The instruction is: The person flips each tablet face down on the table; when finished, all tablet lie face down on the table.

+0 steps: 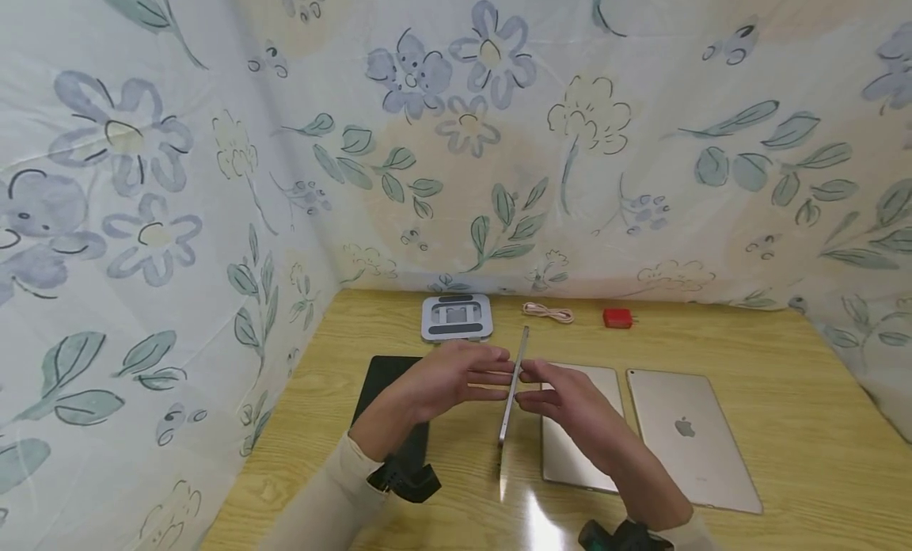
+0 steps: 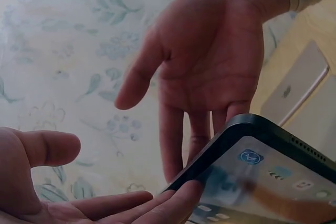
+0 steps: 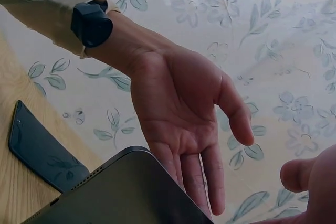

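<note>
A thin tablet (image 1: 509,404) stands on edge between my two hands, seen edge-on in the head view. My left hand (image 1: 449,377) presses its straight fingers against the screen side, where app icons glow in the left wrist view. Against the plain grey back, the fingers of my right hand (image 1: 573,404) rest from the other side. Both thumbs are held away from the tablet in the wrist views. Under my left forearm lies a black tablet (image 1: 381,373), partly hidden. A silver tablet (image 1: 570,448) lies beneath my right hand, partly covered by it.
Right of the silver one lies a gold tablet (image 1: 694,456) with an apple logo. Along the back are a grey folded stand (image 1: 477,328), a coiled pinkish cable (image 1: 547,312) and a red charger plug (image 1: 617,319). Floral cloth (image 1: 456,179) hangs behind the wooden table (image 1: 798,393).
</note>
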### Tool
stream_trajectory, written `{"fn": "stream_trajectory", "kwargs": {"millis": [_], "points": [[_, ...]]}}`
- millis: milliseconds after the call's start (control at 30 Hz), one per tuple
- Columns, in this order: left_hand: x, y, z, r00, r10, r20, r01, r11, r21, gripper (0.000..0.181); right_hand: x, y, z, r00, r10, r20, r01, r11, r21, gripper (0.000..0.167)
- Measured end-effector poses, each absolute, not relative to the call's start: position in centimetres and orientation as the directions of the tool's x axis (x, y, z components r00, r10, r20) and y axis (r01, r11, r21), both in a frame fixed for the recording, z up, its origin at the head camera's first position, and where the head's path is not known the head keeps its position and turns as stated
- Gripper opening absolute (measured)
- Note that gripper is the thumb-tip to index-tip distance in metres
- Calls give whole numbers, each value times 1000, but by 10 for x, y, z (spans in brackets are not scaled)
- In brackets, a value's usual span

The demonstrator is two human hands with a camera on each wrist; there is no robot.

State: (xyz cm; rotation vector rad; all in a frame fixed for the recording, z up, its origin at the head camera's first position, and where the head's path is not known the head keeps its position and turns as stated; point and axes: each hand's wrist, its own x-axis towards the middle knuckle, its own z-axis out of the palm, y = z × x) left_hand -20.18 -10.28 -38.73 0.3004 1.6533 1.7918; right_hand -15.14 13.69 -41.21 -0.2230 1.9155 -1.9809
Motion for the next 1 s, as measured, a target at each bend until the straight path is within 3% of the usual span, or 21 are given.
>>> {"fn": "stream_trajectory", "kwargs": {"millis": [500, 867, 1000], "points": [[-217, -145, -387, -777, 523, -351, -335, 129, 933, 57, -164, 115, -426, -874, -469, -130, 145, 4, -989, 70], [-223, -163, -409, -787, 431, -442, -405, 180, 896, 37, -161, 132, -443, -875, -430, -222, 224, 46, -973, 77], [-223, -167, -415, -784, 426, -452, -406, 199, 892, 39, -161, 139, -452, -880, -395, -263, 263, 54, -963, 77]]}}
